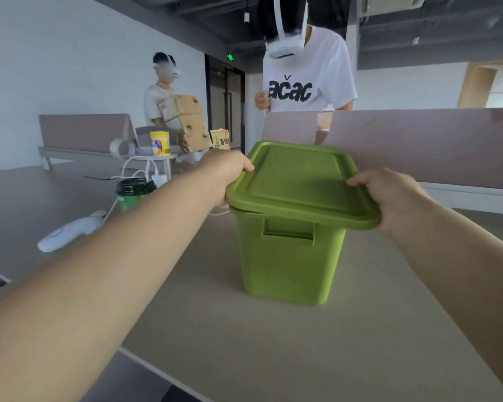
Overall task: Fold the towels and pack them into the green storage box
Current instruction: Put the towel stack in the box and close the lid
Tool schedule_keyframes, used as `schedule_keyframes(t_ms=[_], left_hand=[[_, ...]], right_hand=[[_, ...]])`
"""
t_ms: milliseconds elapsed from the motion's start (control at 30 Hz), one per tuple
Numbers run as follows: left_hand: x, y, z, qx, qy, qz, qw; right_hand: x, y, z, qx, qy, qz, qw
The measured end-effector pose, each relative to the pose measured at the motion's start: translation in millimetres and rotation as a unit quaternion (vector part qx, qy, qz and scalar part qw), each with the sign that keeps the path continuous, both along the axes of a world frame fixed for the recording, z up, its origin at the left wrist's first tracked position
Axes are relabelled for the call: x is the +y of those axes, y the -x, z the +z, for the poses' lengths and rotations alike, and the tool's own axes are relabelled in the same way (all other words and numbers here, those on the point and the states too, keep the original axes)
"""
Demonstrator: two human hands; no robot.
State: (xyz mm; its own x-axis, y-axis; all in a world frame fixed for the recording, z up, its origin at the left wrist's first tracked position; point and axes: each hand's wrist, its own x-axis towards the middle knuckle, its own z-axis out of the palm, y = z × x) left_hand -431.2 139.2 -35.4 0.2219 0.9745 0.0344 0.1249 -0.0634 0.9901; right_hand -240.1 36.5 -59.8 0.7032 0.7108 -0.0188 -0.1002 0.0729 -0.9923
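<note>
- Green storage box (288, 256) stands upright on beige table (273, 343), mid-view.
- Green lid (299, 184) over box mouth, skewed, overhanging to the right.
- Left hand (227, 169) grips lid's left edge.
- Right hand (389, 195) grips lid's right edge.
- White controller (70, 232) lies well left of box.

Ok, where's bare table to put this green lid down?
Bare table for the green lid lies in front of the green box, toward you, and to its right, below the pink divider. The left side is crowded: a black-lidded cup, a white controller and a charger with cables.
</note>
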Motion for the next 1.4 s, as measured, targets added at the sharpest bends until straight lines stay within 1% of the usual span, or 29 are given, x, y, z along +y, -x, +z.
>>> schedule_keyframes(t_ms=[167, 300, 433, 833, 967, 1133, 1200, 1267, 1300, 1333, 1367, 1400], left_hand=[[26.3, -4.5, -6.6, -0.007, 0.012, 0.007, 1.0], [39.3, -9.3, -15.6, 0.009, 0.028, 0.0, 1.0], [54.3, -14.6, -32.0, 0.016, 0.04, -0.003, 0.999], [51.8, -15.6, -42.8, 0.026, 0.022, 0.0, 0.999], [52.0, -14.9, -46.8, 0.046, 0.02, -0.007, 0.999], [55.9, -14.4, -45.8, 0.121, -0.012, -0.011, 0.993], [56.0, -14.7, -43.2, 0.15, -0.026, -0.027, 0.988], [54.9, -15.0, -38.2, 0.213, -0.062, -0.034, 0.975], [56.8, -15.7, -34.8, 0.263, -0.097, -0.033, 0.959], [55.7, -18.3, -29.8, 0.329, -0.135, -0.031, 0.934], [56.0, -21.7, -25.3, 0.398, -0.174, -0.024, 0.9], [54.5, -25.8, -21.3, 0.464, -0.211, -0.009, 0.86]], right_hand=[[21.3, -1.4, -3.9, -0.004, 0.022, 0.006, 1.0], [34.0, -3.4, -4.2, -0.007, 0.037, 0.002, 0.999], [42.4, -8.9, -10.1, -0.022, 0.07, -0.01, 0.997], [44.1, -14.2, -19.8, -0.07, 0.089, -0.011, 0.993], [43.2, -8.1, -18.9, -0.106, 0.112, -0.015, 0.988], [41.6, -6.2, -20.1, -0.126, 0.12, -0.017, 0.985], [41.0, -2.3, -20.0, -0.206, 0.12, -0.013, 0.971], [36.1, 5.6, -18.8, -0.303, 0.139, -0.005, 0.943], [30.3, 10.8, -17.5, -0.329, 0.145, 0.002, 0.933], [24.6, 14.4, -16.8, -0.364, 0.155, 0.005, 0.919], [16.9, 20.4, -15.5, -0.413, 0.173, -0.001, 0.894], [9.2, 27.8, -15.4, -0.471, 0.194, -0.005, 0.861]])
